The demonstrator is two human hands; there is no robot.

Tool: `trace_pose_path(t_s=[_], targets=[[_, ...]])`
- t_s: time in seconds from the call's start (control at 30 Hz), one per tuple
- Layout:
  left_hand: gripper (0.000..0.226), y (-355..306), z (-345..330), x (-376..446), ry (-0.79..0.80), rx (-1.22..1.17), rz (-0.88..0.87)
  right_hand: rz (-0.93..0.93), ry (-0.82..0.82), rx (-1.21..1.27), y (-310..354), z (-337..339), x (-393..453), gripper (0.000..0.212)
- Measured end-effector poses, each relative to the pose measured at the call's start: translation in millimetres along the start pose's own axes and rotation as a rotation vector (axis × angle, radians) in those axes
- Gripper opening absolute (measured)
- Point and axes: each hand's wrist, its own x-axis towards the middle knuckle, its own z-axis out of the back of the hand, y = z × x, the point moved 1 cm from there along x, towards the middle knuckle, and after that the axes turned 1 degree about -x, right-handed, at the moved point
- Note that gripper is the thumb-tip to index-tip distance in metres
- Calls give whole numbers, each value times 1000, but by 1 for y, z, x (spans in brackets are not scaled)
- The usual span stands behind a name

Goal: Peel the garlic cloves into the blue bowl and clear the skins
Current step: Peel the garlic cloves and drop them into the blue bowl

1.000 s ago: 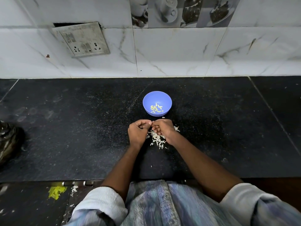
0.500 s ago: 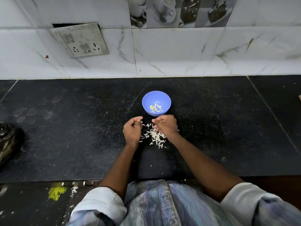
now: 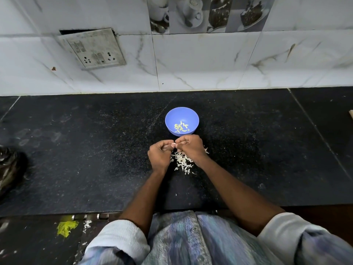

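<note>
Both hands are together over the black stone counter, just in front of the blue bowl. Left hand and right hand are curled, fingertips meeting on one small pale garlic clove pinched between them. Clove is tiny in the frame; can't tell how much skin it carries.

Bowl sits upright on the counter, near the middle, its front edge just beyond the knuckles. Inside: a small cluster of peeled cloves, pale yellow-green, lying on the bottom.

Garlic skins: loose white pile on the counter directly under and behind the hands, mostly beneath the right wrist, a few flakes scattered toward the right of it and one stray fleck nearer the counter edge. Pile is close to the bowl but not touching it.

Other items: tilted switch and socket plate on the marble-tiled wall, upper left. Dark crumpled bag, I think, at the left edge, only partly in view. Yellow scrap on the lower surface below the counter edge.
</note>
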Motion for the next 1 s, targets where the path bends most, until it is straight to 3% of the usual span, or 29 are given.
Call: trace_pose_path(t_s=[0.13,0.4,0.63,1.0], targets=[[9,-2,-3,-2,-18,81,-21,84,-21,-104,-3,1,1,3],[10,-7,-7,-8,32,196,-73,54,-39,-229,-8,2,5,6],[13,-8,-6,-6,36,170,-95,-54,26,9,-9,5,-1,14],[23,-22,-5,-12,51,393,-393,-259,43,258,-3,2,-1,10]])
